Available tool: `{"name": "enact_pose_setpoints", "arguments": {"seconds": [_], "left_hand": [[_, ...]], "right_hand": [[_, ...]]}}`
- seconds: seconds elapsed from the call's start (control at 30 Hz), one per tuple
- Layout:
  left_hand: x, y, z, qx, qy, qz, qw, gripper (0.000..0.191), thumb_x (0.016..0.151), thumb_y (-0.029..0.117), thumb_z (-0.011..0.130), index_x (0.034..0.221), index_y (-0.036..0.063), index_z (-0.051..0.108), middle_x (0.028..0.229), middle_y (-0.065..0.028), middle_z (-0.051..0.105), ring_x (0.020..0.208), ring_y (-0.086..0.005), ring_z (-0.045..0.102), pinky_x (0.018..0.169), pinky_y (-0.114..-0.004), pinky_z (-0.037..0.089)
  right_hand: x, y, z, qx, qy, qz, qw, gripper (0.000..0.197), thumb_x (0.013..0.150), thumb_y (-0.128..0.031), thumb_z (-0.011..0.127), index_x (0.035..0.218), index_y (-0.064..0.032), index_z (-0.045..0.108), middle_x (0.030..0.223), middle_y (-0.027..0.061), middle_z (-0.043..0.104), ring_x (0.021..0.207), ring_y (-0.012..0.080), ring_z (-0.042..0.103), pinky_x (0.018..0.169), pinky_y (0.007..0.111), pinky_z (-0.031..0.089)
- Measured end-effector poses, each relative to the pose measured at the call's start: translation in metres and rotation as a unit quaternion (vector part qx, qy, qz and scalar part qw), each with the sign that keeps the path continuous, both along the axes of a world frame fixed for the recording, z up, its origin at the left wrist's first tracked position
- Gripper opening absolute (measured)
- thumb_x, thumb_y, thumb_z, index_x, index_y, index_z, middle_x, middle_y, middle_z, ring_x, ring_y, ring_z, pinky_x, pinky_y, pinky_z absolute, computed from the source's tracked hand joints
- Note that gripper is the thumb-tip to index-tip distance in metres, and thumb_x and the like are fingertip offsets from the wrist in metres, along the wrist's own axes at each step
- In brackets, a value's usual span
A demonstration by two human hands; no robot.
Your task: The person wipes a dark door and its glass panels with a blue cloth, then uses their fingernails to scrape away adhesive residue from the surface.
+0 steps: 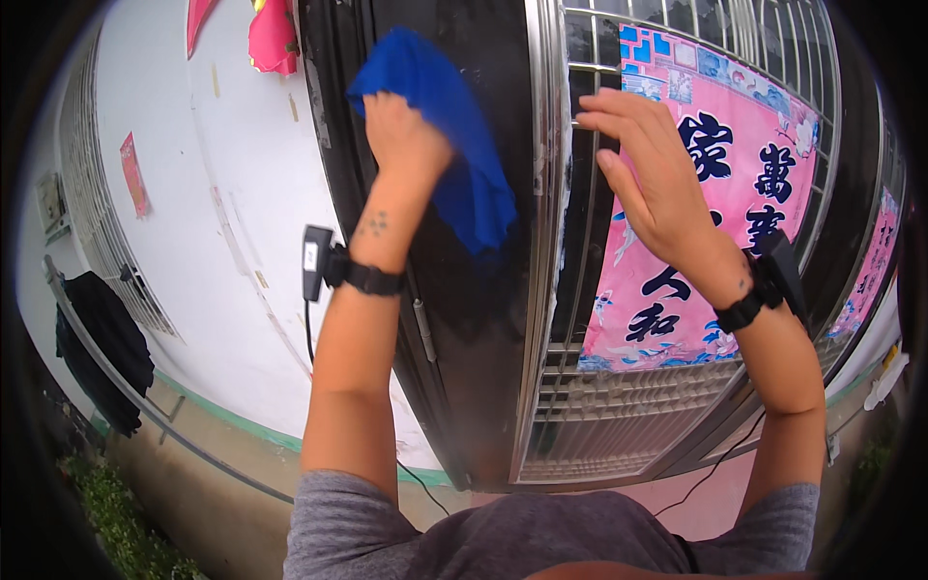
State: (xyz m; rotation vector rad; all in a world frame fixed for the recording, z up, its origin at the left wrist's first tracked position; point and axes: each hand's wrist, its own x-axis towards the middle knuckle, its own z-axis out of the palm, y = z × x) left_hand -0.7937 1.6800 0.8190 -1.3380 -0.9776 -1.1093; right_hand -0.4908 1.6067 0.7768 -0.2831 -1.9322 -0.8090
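Note:
Gripped in my left hand (406,141) is a blue cloth (475,177), bunched under the fingers at its top and hanging down to the right. The cloth lies against or just before a dark door frame panel (478,304); exact contact is hard to judge. My right hand (645,163) is raised with its fingers apart and holds nothing. It is in front of a metal-barred door (594,65), over the left part of a pink printed banner (667,283) with large dark characters. Whether that hand touches the door cannot be told.
A silver metal trim (540,239) runs between the dark panel and the barred door. To the left stands a white wall (239,181) with red paper scraps. A dark garment (101,348) hangs over a metal rail (174,431). Green plants (119,515) grow at lower left.

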Motion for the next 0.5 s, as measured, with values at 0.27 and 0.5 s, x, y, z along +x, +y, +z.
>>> {"name": "enact_pose_setpoints", "arguments": {"seconds": [0.27,0.5], "left_hand": [[0.003,0.007,-0.044,0.035,0.013,-0.053,0.998,0.061,0.090,0.024,0.067,0.141,-0.0065,0.056,0.149,-0.0293,0.052,0.139,-0.0477,0.046,0.119,-0.054,0.034],[0.059,-0.012,-0.169,-0.119,0.034,-0.185,0.975,0.056,0.091,0.022,0.066,0.139,-0.0053,0.058,0.149,-0.0279,0.052,0.141,-0.0508,0.043,0.120,-0.057,0.030]], "right_hand": [[0.023,-0.007,-0.049,-0.108,-0.027,0.006,0.994,0.029,0.091,-0.004,0.063,0.120,-0.0005,0.064,0.129,0.0160,0.063,0.123,0.0381,0.057,0.105,0.045,0.048],[0.052,-0.006,-0.107,-0.180,0.002,-0.027,0.983,0.031,0.091,-0.003,0.064,0.122,-0.0007,0.063,0.130,0.0161,0.061,0.125,0.0371,0.055,0.106,0.045,0.046]]}}
